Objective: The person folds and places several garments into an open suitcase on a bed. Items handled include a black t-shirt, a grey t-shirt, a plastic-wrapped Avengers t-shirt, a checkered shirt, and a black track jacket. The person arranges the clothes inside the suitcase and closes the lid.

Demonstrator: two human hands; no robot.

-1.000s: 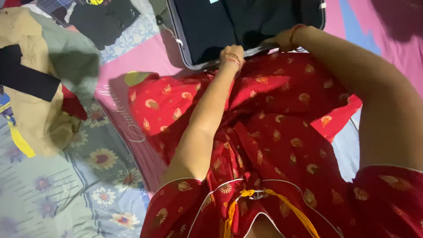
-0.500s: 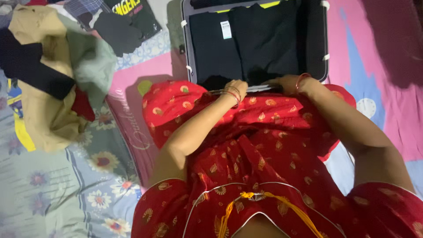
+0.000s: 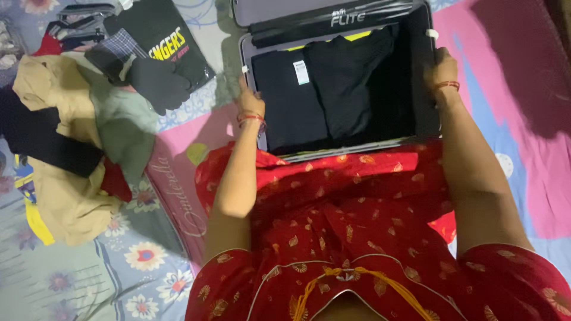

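Your left hand (image 3: 250, 102) grips the suitcase (image 3: 339, 142) left rim, right hand (image 3: 441, 66) clamps the right rim. Suitcase sits open on the bed (image 3: 178, 128) before your lap, black clothes (image 3: 324, 89) inside. Keep both grips level, thumbs clear of the lid.

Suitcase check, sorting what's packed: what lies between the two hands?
In the head view, folded black clothes fill the open suitcase between the left hand and right hand.

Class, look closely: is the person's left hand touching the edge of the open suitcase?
Touching. The head view shows the left hand resting on the suitcase at its left edge, fingers against the rim with no gap.
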